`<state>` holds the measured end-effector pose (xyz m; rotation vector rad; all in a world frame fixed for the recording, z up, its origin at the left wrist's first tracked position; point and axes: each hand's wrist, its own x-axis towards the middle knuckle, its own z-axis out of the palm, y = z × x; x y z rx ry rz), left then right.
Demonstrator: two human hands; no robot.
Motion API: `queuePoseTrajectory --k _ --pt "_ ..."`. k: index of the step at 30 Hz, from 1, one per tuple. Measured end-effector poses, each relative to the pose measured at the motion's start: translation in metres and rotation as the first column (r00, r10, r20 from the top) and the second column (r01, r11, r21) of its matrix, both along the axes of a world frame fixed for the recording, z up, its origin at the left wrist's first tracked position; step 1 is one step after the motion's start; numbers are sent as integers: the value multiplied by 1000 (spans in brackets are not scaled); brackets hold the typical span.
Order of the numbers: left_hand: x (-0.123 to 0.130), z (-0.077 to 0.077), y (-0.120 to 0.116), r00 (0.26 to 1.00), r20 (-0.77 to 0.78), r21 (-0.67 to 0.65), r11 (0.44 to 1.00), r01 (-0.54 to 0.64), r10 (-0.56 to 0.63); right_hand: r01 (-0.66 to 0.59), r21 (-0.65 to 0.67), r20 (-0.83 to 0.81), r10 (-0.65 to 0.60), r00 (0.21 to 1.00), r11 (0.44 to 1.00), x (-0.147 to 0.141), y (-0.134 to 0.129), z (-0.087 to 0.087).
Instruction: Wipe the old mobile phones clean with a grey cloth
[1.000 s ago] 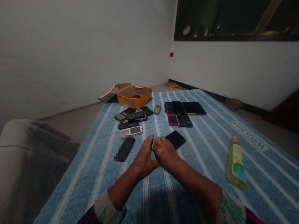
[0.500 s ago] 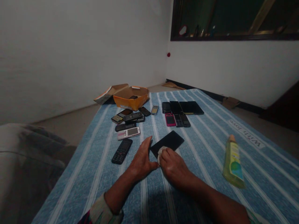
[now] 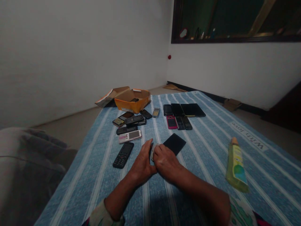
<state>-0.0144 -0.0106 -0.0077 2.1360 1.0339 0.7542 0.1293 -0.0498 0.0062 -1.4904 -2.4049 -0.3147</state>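
A flat black phone or tablet (image 3: pixel 175 143) lies slantwise on the blue striped cloth (image 3: pixel 98 188). My right hand (image 3: pixel 166 161) is closed on a pale wiping cloth (image 3: pixel 152 153) and presses it on the near left end of the black device, hiding that part. Beside that same end, my left hand (image 3: pixel 143 164) rests with fingers and thumb apart, at the device's edge. A black keypad phone (image 3: pixel 123 155) lies left of my left hand, and a white and pink phone (image 3: pixel 130 136) lies just beyond it.
An open orange box (image 3: pixel 134 104) stands at the far left, with several phones (image 3: pixel 135 119) heaped before it. Two rows of phones (image 3: pixel 178 121) lie beyond the black device. On the right lies a yellow-green bottle (image 3: pixel 237 169). Grey fabric (image 3: pixel 25 169) is at the left.
My right hand has slid left with the wiping cloth, towards my left hand, and more of the device's near end is now covered. My left hand has barely moved.
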Motion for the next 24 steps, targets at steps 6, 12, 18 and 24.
queuePoseTrajectory --k 6,12,18,24 --pt "1 -3 0 999 -37 6 1000 -11 11 61 -82 0 -61 998 995 1 2 6" --pt "2 -2 -1 997 -75 -12 999 -33 32 37 -79 -15 -38 999 996 6 -9 4" --pt "11 3 -11 984 -157 75 994 -75 86 57 -8 -120 -58 991 998 25 -24 -6" --pt "36 -1 -33 969 -196 264 959 -98 152 137 51 -195 -125 973 989 43 -19 -3"
